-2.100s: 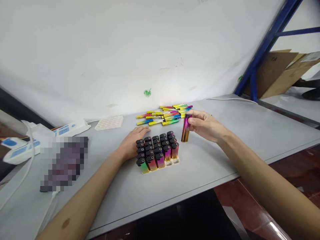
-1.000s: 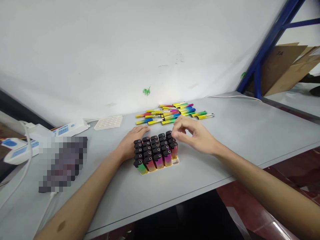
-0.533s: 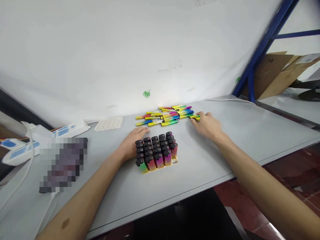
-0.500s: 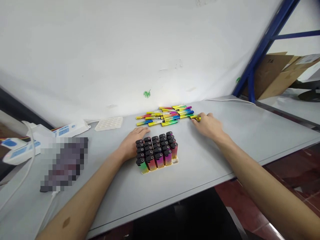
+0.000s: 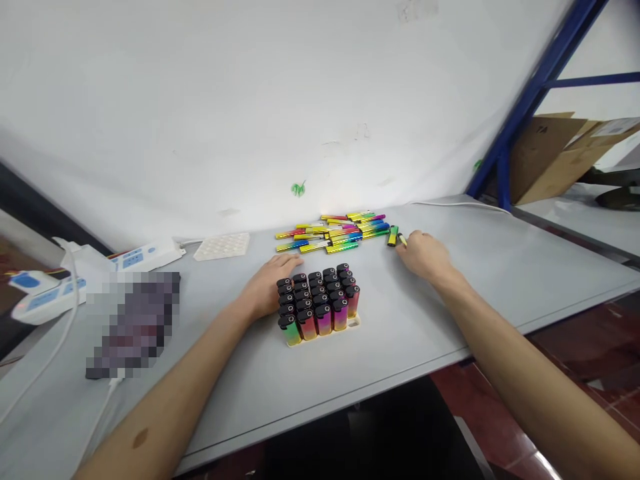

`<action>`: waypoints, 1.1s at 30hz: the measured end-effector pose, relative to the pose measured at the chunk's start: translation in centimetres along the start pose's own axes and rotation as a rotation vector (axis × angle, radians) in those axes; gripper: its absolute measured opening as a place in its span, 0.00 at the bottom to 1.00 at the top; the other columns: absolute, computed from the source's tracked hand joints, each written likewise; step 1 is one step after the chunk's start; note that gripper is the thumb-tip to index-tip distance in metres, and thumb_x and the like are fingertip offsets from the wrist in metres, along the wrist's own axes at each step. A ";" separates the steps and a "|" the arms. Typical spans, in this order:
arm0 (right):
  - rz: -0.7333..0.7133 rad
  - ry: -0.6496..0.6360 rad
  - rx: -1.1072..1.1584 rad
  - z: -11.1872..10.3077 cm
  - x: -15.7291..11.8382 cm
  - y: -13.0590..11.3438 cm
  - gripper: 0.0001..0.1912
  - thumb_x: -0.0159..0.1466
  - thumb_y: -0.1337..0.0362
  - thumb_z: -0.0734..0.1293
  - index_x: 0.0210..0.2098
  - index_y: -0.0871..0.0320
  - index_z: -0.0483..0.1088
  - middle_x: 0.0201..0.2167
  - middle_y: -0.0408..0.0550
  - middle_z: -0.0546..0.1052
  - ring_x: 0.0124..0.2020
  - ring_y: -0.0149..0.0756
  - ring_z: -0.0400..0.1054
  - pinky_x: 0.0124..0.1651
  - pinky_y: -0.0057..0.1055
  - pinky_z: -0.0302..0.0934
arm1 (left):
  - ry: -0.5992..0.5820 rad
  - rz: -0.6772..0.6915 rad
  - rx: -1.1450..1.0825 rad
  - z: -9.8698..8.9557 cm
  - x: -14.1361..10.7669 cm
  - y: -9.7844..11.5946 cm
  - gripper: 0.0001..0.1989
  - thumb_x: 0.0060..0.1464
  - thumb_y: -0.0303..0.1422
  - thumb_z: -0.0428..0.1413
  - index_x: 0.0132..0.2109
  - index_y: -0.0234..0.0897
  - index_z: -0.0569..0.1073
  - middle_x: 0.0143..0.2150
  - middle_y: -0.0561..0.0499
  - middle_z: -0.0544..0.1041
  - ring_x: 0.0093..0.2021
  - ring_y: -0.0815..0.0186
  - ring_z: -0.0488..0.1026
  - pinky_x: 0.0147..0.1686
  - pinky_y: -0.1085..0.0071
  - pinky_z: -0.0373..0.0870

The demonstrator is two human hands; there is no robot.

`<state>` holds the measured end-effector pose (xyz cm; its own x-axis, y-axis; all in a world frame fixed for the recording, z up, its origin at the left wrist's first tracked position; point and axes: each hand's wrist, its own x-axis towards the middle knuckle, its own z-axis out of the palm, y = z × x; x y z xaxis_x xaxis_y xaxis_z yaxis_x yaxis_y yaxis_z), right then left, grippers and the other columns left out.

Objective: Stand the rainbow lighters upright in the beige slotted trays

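Note:
Upright lighters with black tops [image 5: 320,303] fill most of a cream tray [image 5: 354,323], whose front right slot is vacant. Behind them lies a loose pile of shiny rainbow metallic sleeves [image 5: 333,233]. My left hand [image 5: 273,283] rests on the table just left of the tray, its fingers stretched toward the pile and holding nothing. To the right of the pile, my right hand [image 5: 423,253] has its fingers closed on a small yellowish piece [image 5: 402,239]. A short green and yellow sleeve [image 5: 393,235] lies beside those fingertips.
A white slotted tray [image 5: 223,246] lies near the wall. Power strips [image 5: 145,255], white cables and a pixelated dark object [image 5: 135,323] are on the left. A blue metal frame [image 5: 520,113] and cardboard boxes [image 5: 550,150] stand at the right.
The green and yellow sleeve now lies turned beside the right end of the pile. My right hand has moved slightly right and nearer. My left hand stays beside the tray; the view has shifted a little.

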<state>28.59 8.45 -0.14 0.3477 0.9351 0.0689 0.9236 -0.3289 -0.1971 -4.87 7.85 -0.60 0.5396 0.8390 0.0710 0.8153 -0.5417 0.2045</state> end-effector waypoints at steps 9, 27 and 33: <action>-0.086 0.073 0.492 -0.3 -0.3 -0.6 0.09 0.64 0.60 0.60 0.42 0.56 0.59 0.35 0.52 0.76 0.34 0.43 0.70 0.34 0.35 0.58 | 0.010 -0.001 -0.032 -0.2 -0.1 0.1 0.27 0.58 0.35 0.50 0.63 0.32 0.66 0.69 0.39 0.63 0.69 0.52 0.57 0.67 0.54 0.58; -0.329 -0.572 1.568 0.6 -2.9 -3.9 0.31 0.64 0.36 0.57 0.22 0.56 0.62 0.18 0.38 0.54 0.19 0.28 0.45 0.20 0.26 0.42 | 0.000 0.005 -0.032 -0.4 -0.2 0.4 0.27 0.58 0.35 0.50 0.63 0.31 0.66 0.69 0.38 0.64 0.70 0.52 0.57 0.68 0.55 0.57; -0.252 -0.605 1.601 0.6 -2.9 -4.0 0.29 0.67 0.42 0.54 0.18 0.55 0.56 0.15 0.37 0.49 0.16 0.26 0.38 0.18 0.26 0.33 | 0.004 0.001 -0.029 -0.4 -0.3 0.4 0.27 0.59 0.36 0.50 0.63 0.32 0.66 0.69 0.39 0.64 0.69 0.52 0.57 0.67 0.54 0.58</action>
<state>23.81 7.16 -0.16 -0.2201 0.9751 -0.0257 -0.2529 -0.0825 -0.9640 -4.73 7.41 -0.17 0.5397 0.8385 0.0749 0.8082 -0.5410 0.2326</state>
